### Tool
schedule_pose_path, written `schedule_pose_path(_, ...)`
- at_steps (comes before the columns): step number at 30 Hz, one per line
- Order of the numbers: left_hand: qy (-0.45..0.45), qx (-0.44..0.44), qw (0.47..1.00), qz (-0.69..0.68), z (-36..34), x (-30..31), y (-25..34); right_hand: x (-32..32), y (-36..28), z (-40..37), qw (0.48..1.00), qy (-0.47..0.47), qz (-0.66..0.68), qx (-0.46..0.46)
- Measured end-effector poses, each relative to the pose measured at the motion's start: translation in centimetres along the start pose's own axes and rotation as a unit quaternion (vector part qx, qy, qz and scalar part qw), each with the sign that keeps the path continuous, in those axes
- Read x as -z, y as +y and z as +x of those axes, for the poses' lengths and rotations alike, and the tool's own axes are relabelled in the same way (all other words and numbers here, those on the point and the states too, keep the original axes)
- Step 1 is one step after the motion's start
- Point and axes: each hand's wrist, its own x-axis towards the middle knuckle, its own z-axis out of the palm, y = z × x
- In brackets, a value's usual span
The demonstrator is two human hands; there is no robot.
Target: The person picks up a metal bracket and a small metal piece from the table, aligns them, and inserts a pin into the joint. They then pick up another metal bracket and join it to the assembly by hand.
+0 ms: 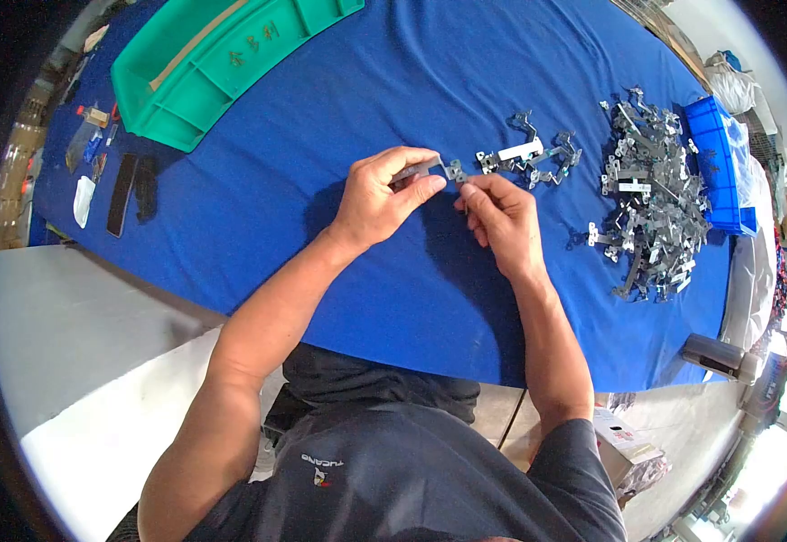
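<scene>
Over the blue cloth, both my hands hold one small jointed metal hinge (453,170). My left hand (381,193) pinches its long arm between thumb and fingers. My right hand (502,217) has thumb and fingertips closed on the small plate with holes at its other end, partly hiding it. Just right of my hands lie a few loose hinges (515,154) of the same look. Farther right is a large tangled pile of metal hinges (651,194).
A green plastic bin (253,56) stands at the back left, and a blue plastic bin (717,163) is beyond the pile. Dark strips (122,194) and small items lie at the left edge. A dark cylinder (719,355) sits at the right front corner.
</scene>
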Motion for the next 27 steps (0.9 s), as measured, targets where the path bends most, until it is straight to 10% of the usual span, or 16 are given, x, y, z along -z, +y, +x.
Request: schedule_pose_path(27,-0.058,-0.015,0.991,0.123,-0.4,-0.8,0.7,0.1,0.8,0.1,0.989,0.027,-0.081,0.117)
